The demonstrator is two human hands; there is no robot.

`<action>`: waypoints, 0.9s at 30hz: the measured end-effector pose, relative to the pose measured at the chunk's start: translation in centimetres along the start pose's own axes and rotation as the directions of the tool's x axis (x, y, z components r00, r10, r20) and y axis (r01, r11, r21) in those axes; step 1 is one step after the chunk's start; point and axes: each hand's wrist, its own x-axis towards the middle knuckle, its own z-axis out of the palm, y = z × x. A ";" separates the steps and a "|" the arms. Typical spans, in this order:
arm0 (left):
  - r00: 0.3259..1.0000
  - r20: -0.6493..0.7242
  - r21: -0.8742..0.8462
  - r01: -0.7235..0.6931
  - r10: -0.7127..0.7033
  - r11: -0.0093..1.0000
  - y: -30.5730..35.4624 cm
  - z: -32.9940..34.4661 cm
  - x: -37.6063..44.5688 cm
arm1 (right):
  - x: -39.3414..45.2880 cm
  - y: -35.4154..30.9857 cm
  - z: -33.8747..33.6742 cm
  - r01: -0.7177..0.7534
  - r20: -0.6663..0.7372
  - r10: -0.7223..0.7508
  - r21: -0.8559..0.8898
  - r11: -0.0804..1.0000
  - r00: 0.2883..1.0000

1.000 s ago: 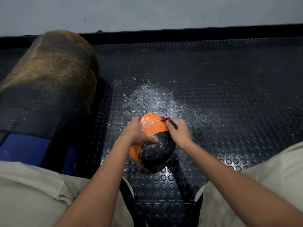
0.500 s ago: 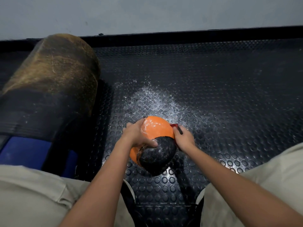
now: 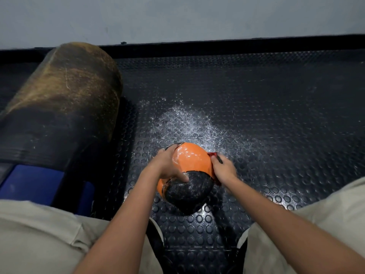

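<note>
A rounded orange shell (image 3: 192, 159) with a rough black coating over its near part (image 3: 188, 191) is held above the studded floor between my knees. My left hand (image 3: 167, 165) grips it from the left, thumb lying across the edge where black meets orange. My right hand (image 3: 223, 168) holds a small red-and-black tool (image 3: 214, 155) against the shell's right side, fingers curled round it. The tool's working end is hidden between hand and shell.
Black studded rubber flooring (image 3: 276, 135) is dusted with white powder (image 3: 189, 123) just beyond the shell. A big worn brown-and-black cylinder (image 3: 61, 107) lies at the left over a blue block (image 3: 33, 184). My beige trouser legs (image 3: 308, 234) flank the work; a grey wall runs behind.
My right hand with the tool has slid from the top of the shell down along its right side. The left hand keeps its hold on the shell.
</note>
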 end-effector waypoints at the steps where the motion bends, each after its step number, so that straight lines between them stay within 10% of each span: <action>1: 1.000 0.006 0.014 0.000 0.000 1.000 0.1 -0.1 0.1 | 0.1 -0.4 0.2 0.032 -0.018 -0.032 -0.029 0.999 0.999; 6: 0.999 0.025 0.085 0.031 -0.033 0.996 0.0 0.2 0.7 | -0.1 -3.2 0.9 0.230 -0.030 -0.230 -0.016 0.973 0.973; 14: 0.991 -0.131 0.007 0.001 0.000 1.000 0.7 3.1 0.6 | 1.0 -0.6 -0.1 -0.009 -0.079 0.011 0.034 0.999 0.997; 21: 0.996 -0.091 0.023 0.022 -0.019 1.000 -0.1 2.1 0.8 | 0.4 -1.9 0.7 0.169 -0.046 -0.180 -0.186 0.968 0.983; 27: 0.997 -0.081 0.027 0.006 -0.004 1.000 -0.2 2.2 0.5 | 0.7 -0.9 0.0 0.030 0.021 -0.027 -0.189 0.981 0.999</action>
